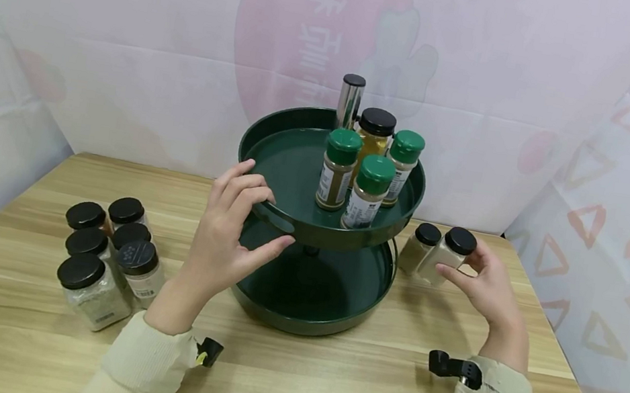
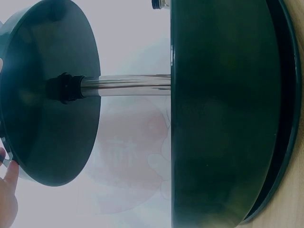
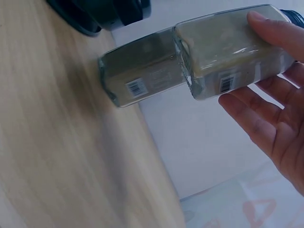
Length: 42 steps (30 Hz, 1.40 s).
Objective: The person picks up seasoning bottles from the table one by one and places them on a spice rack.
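My left hand grips the left front rim of the upper tray of a dark green two-tier turntable, fingers over the edge and thumb at the outer side. In the left wrist view, the thumb lies against that tray's edge by a handle slot. To the right of the turntable, my right hand holds a square glass spice jar of pale powder with a black lid, thumb on one side and fingers on the other. Just behind it, a similar spice jar stands on the table.
On the upper tray stand green-capped spice bottles, a black-lidded jar and the turntable's metal post. Several black-lidded jars cluster at the left of the wooden table. Printed cloth hangs behind.
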Tool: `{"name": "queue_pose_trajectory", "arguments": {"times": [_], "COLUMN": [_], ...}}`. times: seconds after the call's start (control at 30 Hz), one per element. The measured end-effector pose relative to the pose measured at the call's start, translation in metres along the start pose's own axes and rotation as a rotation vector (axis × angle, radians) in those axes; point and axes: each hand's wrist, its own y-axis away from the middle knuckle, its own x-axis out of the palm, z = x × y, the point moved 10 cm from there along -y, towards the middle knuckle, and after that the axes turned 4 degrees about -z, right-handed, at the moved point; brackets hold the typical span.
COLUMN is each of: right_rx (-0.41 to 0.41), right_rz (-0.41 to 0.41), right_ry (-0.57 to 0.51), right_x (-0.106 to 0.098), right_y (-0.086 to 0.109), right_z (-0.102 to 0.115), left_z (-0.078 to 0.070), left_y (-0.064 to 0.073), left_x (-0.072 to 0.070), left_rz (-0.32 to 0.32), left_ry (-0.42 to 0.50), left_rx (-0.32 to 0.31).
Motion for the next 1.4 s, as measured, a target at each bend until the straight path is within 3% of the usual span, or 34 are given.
{"name": "queue_pose_trajectory", "arguments": {"times": [0.27, 0.6, 1.4], "right_rx": [-0.136, -0.231, -0.225], "right_rz": [-0.028, -0.032, -0.005], "right_ry": [-0.070, -0.102, -0.137], "right_x": [-0.009, -0.013, -0.012], "right_y": [0.002, 0.006, 0.012], "right_z": [0.030, 0.057, 0.075], "left_z": [0.000, -0.001, -0.005], "left_y": [0.000, 0.000, 0.001], "left_x": [0.000, 0.000, 0.000], "left_rz": [0.008, 0.007, -0.022], "left_ry": [-0.011, -0.014, -0.018], "left_rx": [0.002, 0.008, 0.020]}}
